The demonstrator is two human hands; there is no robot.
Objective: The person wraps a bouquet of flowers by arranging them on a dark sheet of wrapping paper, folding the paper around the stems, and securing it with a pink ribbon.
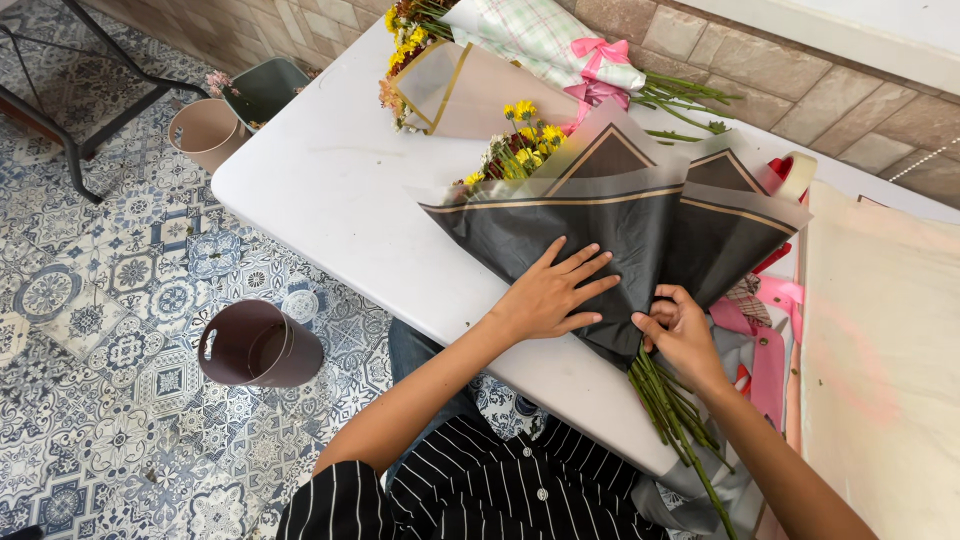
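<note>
A person in a striped shirt (480, 490) leans over a white table (330, 190), wrapping a bouquet. Green stems (672, 410) jut off the table's near edge. The right hand (683, 332) pinches the black wrapping paper (620, 240) at the neck of the bunch; the left hand (553, 292) lies flat on the paper, fingers spread. Yellow flowers (528, 140) show at the wrap's open end. Beyond lies a finished bouquet (520, 50) with a pink bow (600, 52).
</note>
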